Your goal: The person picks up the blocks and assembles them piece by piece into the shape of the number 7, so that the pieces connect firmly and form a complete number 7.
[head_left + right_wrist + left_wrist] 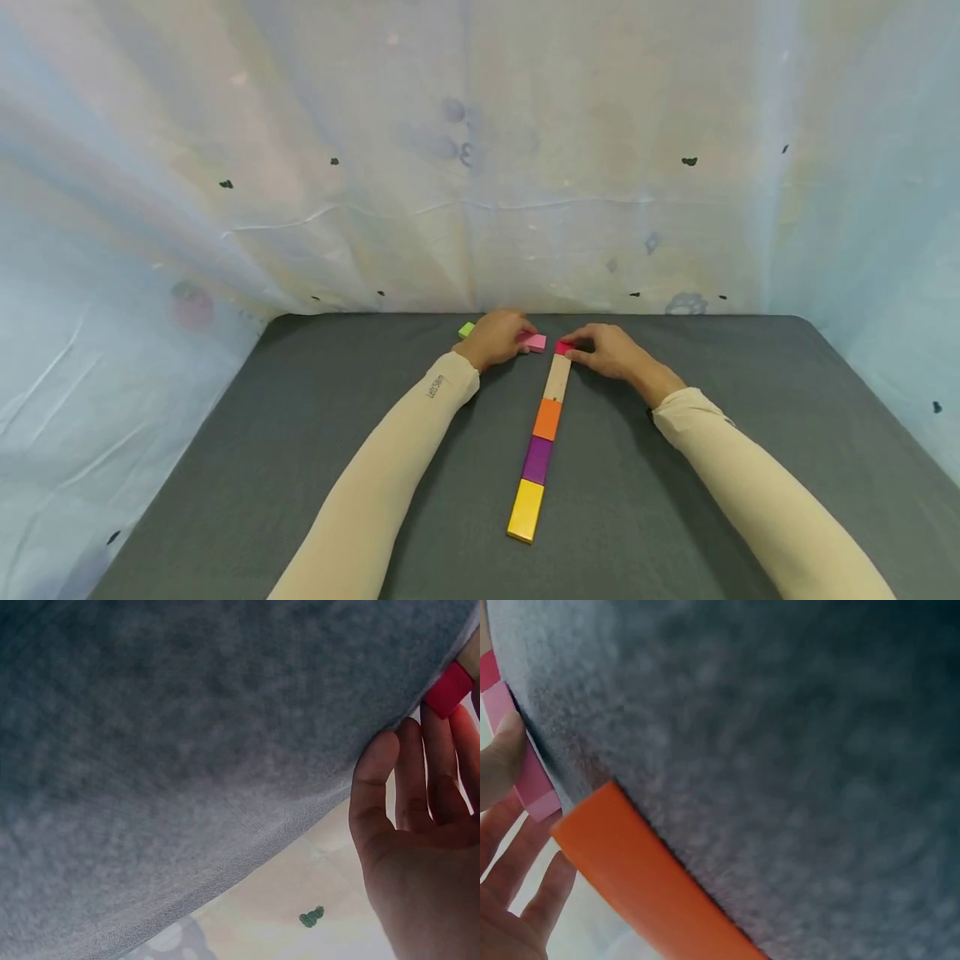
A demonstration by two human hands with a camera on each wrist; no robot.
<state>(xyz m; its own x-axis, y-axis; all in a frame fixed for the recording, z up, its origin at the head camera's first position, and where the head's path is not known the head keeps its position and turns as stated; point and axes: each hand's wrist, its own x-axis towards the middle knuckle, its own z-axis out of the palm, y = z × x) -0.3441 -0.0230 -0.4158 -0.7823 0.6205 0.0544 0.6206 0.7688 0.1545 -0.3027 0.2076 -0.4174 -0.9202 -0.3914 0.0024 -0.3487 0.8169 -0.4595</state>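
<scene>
My left hand [497,337] pinches a pink block [535,342] between thumb and fingers, near the far side of the table. In the left wrist view the thumb lies on the pink block [531,776], and an orange block [656,881] lies closer to the camera. My right hand [611,352] pinches a small red block [562,347] at the far end of a row. Toward me that row continues with a plain wood block [557,377], then orange [547,419], purple [537,460] and yellow [525,511] blocks.
A green block [466,330] shows just left of my left hand, partly covered. The dark grey table [675,517] ends at a pale hanging sheet [555,167] at the back and sides.
</scene>
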